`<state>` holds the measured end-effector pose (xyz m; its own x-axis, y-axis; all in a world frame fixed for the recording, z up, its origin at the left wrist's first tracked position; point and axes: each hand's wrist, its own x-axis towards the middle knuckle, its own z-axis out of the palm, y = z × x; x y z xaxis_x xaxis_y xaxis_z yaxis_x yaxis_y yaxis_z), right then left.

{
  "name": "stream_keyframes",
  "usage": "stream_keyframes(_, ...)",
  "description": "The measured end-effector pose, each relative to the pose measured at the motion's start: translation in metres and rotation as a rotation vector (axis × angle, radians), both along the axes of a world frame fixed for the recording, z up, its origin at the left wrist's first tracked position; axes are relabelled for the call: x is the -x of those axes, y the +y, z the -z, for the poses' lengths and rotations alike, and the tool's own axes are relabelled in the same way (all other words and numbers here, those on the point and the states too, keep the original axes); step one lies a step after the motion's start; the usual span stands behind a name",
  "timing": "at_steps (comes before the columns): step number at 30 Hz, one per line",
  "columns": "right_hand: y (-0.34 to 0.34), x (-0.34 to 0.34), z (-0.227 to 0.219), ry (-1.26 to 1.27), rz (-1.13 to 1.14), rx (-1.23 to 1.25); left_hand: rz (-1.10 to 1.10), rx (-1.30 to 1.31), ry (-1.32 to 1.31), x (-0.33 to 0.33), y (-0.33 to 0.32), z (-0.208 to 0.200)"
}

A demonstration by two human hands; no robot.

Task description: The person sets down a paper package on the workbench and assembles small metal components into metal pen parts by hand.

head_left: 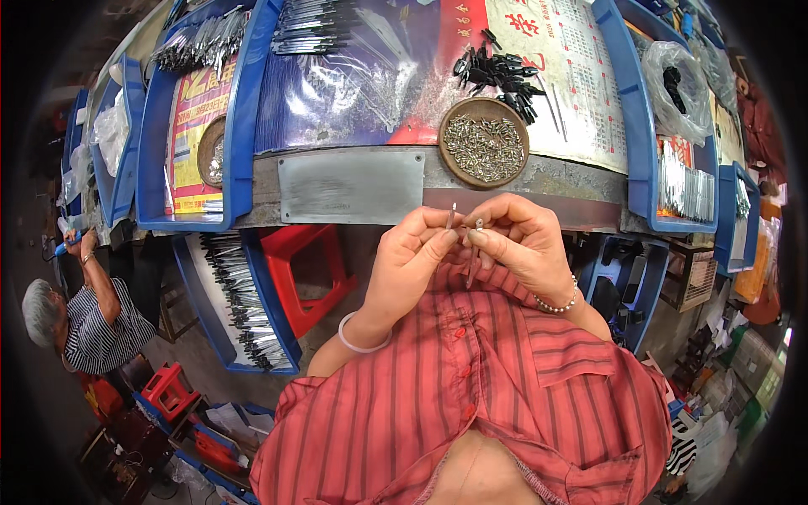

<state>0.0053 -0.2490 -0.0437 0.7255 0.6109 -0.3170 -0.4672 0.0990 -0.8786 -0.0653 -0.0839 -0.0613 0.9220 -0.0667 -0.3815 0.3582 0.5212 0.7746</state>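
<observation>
My left hand (410,255) pinches a thin metal strip (452,216) upright between thumb and fingers, just in front of the table's edge. My right hand (520,240) is beside it, fingertips closed on a small silver screw-like piece (479,224) held close to the strip. Both hands are raised over my red striped shirt (471,379). Directly beyond them a round brown dish (448,160) holds several small metal pieces (484,147). A heap of black plastic parts (497,71) lies farther back.
A metal plate (351,185) is fixed on the table's front edge. Blue trays (240,126) with bundles of metal strips (198,42) flank the work area, and another blue tray (244,307) sits below beside a red stool (303,269). A person in a striped top (93,324) works at lower left.
</observation>
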Motion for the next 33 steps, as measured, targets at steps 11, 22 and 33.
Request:
stream_keyframes(11, 0.006, 0.002, 0.008, -0.125, 0.035, 0.035, 0.028, -0.051, -0.029, 0.003, 0.001, 0.003)
stream_keyframes(22, 0.006, 0.006, 0.018, -0.425, 0.087, 0.135, 0.02, -0.102, -0.09, 0.003, -0.009, 0.008)
stream_keyframes(33, 0.001, 0.003, 0.02, -0.383, 0.006, 0.175, 0.058, -0.136, -0.046, 0.004, -0.011, 0.008)
